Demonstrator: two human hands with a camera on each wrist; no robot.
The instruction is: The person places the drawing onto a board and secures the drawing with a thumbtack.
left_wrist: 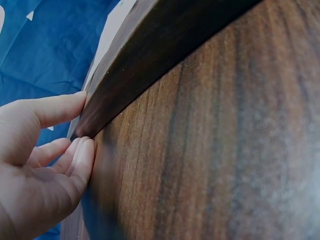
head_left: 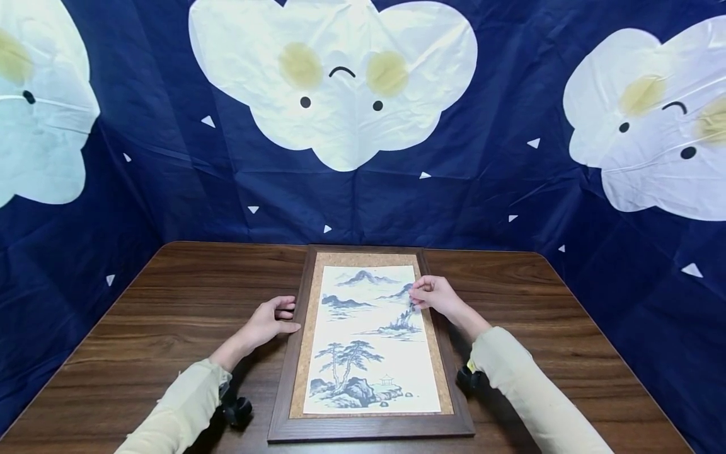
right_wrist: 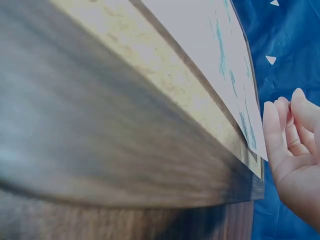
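Observation:
A brown wooden picture frame (head_left: pixel 371 429) with a cork backing (head_left: pixel 365 259) lies on the table. On the cork rests a sheet of paper (head_left: pixel 363 328) printed with an ink landscape of mountains and pines. My left hand (head_left: pixel 266 323) holds the frame's left edge; in the left wrist view its thumb (left_wrist: pixel 62 107) is at the upper edge and the other fingers are against the side. Over the paper's right edge, my right hand (head_left: pixel 437 295) pinches thumb and fingertips together. A tiny dark thing seems to show between those fingertips (right_wrist: pixel 298 97), mostly hidden.
The wood-grain table (head_left: pixel 187 302) extends on both sides of the frame. Behind it hangs a dark blue cloth (head_left: pixel 351 208) with white clouds and small triangles. Black wrist devices sit beneath both sleeves, the left one (head_left: pixel 237 410) near the frame's lower left side.

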